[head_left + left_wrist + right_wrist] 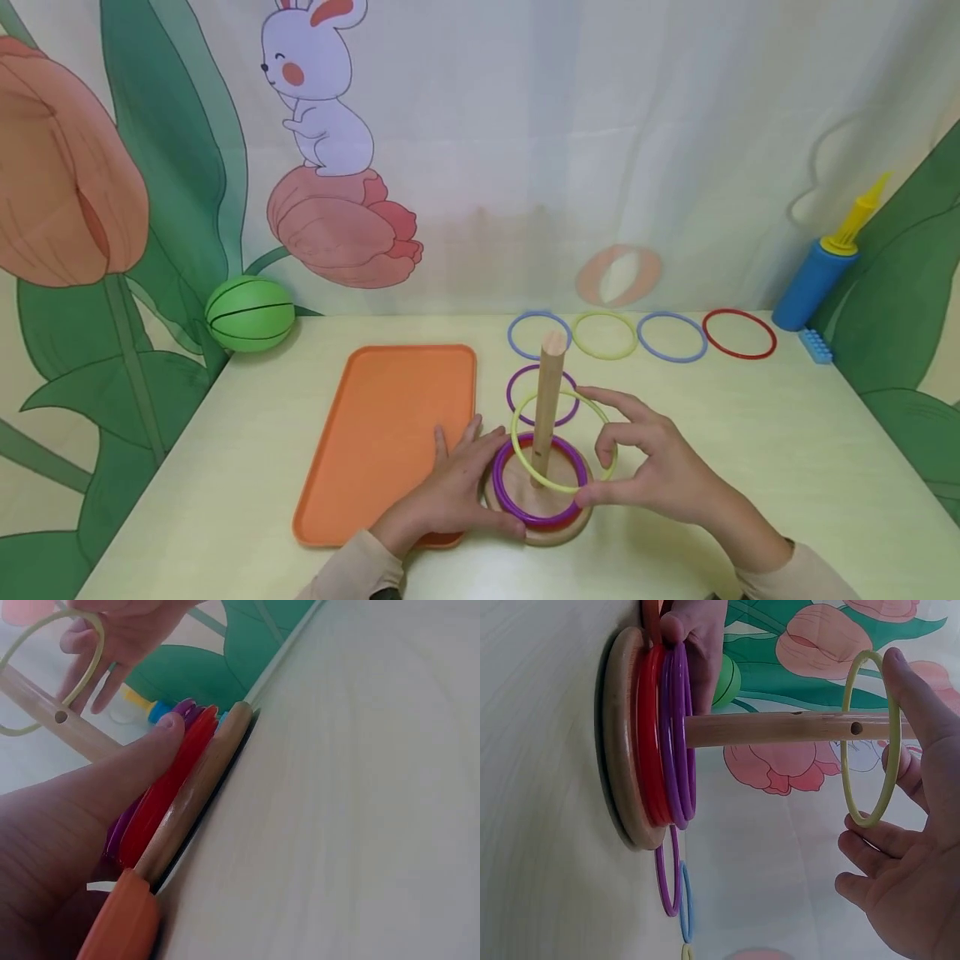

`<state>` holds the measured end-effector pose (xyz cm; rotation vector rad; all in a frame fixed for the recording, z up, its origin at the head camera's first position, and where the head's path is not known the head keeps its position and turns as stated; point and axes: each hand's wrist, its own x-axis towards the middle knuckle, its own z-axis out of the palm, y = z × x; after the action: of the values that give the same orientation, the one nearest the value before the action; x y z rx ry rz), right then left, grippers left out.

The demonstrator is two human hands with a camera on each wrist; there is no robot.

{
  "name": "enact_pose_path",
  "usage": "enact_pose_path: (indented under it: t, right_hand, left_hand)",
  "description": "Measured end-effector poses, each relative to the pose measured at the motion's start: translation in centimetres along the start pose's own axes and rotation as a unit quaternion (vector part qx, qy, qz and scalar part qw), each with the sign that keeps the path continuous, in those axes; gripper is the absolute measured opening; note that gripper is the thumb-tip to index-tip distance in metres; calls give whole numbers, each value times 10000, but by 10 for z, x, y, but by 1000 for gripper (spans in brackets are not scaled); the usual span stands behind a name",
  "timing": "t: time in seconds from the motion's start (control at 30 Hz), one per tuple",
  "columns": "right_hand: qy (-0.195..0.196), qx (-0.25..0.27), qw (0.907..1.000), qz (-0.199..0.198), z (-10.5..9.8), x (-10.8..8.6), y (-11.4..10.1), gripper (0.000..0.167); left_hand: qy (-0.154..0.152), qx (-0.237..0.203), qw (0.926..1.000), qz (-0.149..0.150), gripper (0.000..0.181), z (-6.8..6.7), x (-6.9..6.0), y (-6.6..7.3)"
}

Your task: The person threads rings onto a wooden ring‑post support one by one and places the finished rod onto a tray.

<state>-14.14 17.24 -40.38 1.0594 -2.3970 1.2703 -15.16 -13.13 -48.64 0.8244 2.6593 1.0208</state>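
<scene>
A wooden peg (pixel 550 400) stands upright on a round wooden base (pixel 551 537). Red rings (pixel 651 735) lie on the base, with purple rings (pixel 540 521) stacked above them. My left hand (pixel 457 487) rests against the left side of this stack, thumb and forefinger spread along its edge and the other fingers extended over the tray. The thumb (pixel 161 742) touches the rings in the left wrist view. With its thumb and fingers, my right hand (pixel 656 462) pinches a yellow-green ring (pixel 517 446), which encircles the peg near its top, well above the stack.
An orange tray (pixel 397 417) lies left of the base. Behind the peg lie a purple ring (pixel 512 408), two blue rings, a yellow ring (pixel 604 358) and a red ring (pixel 738 357). A green ball (pixel 251 312), blue pump (pixel 813 283) and blue toy brick (pixel 816 346) stand farther back.
</scene>
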Motion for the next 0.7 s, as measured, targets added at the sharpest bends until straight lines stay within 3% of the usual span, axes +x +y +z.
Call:
enact_pose_path:
  t: [0.5,0.7]
  right_hand:
    - [-351,-17,9983,467,5,-10,8,46]
    - [-567,40,9971,499,11,-14,16,43]
  left_hand:
    - [127,126,9997,-186,114,7,-1,6]
    - [214,206,9995,-105,115,9,-1,6]
